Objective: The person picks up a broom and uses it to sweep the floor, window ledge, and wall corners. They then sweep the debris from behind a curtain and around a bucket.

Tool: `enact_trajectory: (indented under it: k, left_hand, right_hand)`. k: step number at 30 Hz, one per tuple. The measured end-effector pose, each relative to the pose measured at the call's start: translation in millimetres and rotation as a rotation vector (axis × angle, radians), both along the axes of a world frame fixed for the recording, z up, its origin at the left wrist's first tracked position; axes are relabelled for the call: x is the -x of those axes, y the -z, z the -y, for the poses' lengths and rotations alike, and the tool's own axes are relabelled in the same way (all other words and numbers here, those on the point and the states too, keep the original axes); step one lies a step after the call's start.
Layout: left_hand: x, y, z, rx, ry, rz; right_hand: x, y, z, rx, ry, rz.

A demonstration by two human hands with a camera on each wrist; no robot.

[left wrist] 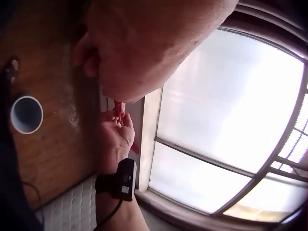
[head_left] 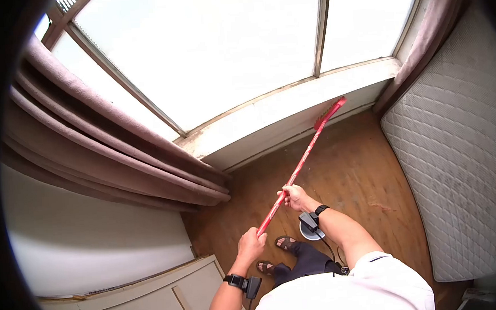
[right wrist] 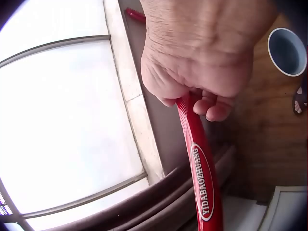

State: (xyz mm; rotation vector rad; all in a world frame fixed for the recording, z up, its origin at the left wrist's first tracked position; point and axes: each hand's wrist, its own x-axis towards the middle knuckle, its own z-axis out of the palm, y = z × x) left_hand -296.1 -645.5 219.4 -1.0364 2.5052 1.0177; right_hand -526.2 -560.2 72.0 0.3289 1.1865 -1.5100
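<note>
A long-handled red broom (head_left: 301,164) slants up across the head view, its head (head_left: 330,112) with brownish bristles overlapping the low wall under the window. My left hand (head_left: 251,245) grips the handle near its lower end. Farther up, my right hand (head_left: 297,198) holds the same handle with fingers curled round it. In the right wrist view white lettering shows on the red handle (right wrist: 202,178) just below the right hand (right wrist: 197,72). Seen from the left wrist, my left hand (left wrist: 139,48) fills the top and hides most of the handle.
A bucket (right wrist: 288,52) with a blue inside stands on the wooden floor (head_left: 351,166) by my feet. A mattress (head_left: 457,142) leans at the right. Pinkish curtains (head_left: 112,157) hang at the left, above a white cabinet (head_left: 155,303). The window sill (head_left: 290,102) runs across ahead.
</note>
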Motion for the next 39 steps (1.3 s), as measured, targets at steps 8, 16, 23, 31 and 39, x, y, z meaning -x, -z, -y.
enact_trajectory:
  k: [8,16,23,31,39]
  left_hand:
    - [-87.2,3.9,9.2,-0.052,-0.299,-0.083]
    - [-328.3,-40.2,-75.6,0.005,-0.771,0.001]
    - [-372.8,-107.6,-136.6,0.083,-0.902,-0.005]
    - [-502.2,-39.1,-182.3,-0.164,-0.938,-0.005]
    - [-498.1,-44.2,-131.6,-0.247,-0.912,-0.152]
  right_hand:
    - [-69.3,-6.3,49.4,0.056,-0.22,0.055]
    - [-291.0,-51.0,105.5,0.222,-1.055,0.188]
    - [-410.3,-70.5,115.4,0.161,-1.263,0.211]
    - [-385.1,-72.4,90.0,-0.002,-1.132,0.355]
    - [-346.1,-139.8,69.3,-0.063,-0.913,0.236]
